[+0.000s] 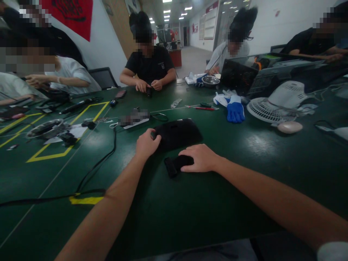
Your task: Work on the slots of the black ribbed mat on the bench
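Note:
A black curved panel (179,133) lies on the green table (174,214) in front of me. My left hand (147,144) grips its left end, thumb and fingers closed round the edge. Nearer to me, my right hand (201,158) is wrapped round a small black part (172,167), whose wider left end sticks out past the fingers. That part rests on or just above the tabletop, a little apart from the panel. The fingertips of my right hand are partly hidden behind the part.
Beyond the panel lie a white-edged device (136,121), a red pen (205,108) and blue-and-white gloves (235,110). A white fan (272,105) stands right. At left are a black cable (115,139) and yellow tape (49,157). Several people sit around the table.

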The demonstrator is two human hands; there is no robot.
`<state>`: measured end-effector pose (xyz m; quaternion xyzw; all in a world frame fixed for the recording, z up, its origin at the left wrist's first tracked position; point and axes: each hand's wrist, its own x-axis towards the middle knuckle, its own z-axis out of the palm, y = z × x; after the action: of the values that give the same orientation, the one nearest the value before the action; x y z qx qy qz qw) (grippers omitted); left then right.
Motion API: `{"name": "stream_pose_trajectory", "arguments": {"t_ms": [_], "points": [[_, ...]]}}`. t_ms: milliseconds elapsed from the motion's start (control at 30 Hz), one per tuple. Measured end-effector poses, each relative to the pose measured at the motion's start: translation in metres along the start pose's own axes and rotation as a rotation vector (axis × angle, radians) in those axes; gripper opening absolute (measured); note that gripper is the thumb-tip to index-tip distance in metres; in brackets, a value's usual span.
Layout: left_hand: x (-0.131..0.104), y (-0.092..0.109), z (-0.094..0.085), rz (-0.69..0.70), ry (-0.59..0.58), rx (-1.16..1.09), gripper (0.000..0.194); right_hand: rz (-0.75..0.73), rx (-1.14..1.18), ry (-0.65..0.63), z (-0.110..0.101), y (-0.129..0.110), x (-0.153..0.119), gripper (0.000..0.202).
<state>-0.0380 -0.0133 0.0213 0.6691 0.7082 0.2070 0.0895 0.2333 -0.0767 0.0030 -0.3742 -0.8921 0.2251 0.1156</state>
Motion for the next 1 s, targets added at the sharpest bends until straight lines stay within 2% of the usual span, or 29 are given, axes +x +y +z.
{"name": "stream_pose_trajectory", "arguments": {"t_ms": [133,233,333,500,567,633,767,900,1000], "points": [[0.002,0.002,-0.008,0.008,0.068,-0.106,0.033,0.033,0.172,0.053,-0.001,0.002,0.002,0.048],[0.001,0.008,-0.014,0.032,0.058,-0.39,0.032,0.113,0.445,0.135,-0.003,0.002,0.001,0.044],[-0.01,0.016,-0.018,0.042,-0.129,-0.783,0.04,0.158,0.744,0.197,-0.001,0.003,0.002,0.047],[-0.041,0.017,-0.011,0.086,-0.426,-1.183,0.059,0.133,1.045,0.146,0.01,0.006,0.009,0.055],[-0.051,0.015,-0.004,0.092,-0.534,-1.246,0.065,0.134,1.024,0.194,0.012,0.005,0.011,0.051],[-0.058,0.014,0.004,0.089,-0.606,-1.21,0.064,0.126,0.934,0.213,0.012,0.003,0.01,0.047],[-0.062,0.016,0.011,0.007,-0.594,-1.154,0.048,0.107,0.837,0.192,0.007,-0.004,0.006,0.04],[-0.057,0.016,0.007,-0.08,-0.618,-1.332,0.047,0.189,0.883,0.256,0.003,-0.004,0.004,0.022],[-0.053,0.012,0.004,-0.1,-0.66,-1.442,0.04,0.267,0.802,0.205,0.001,-0.004,0.002,0.012]]}}
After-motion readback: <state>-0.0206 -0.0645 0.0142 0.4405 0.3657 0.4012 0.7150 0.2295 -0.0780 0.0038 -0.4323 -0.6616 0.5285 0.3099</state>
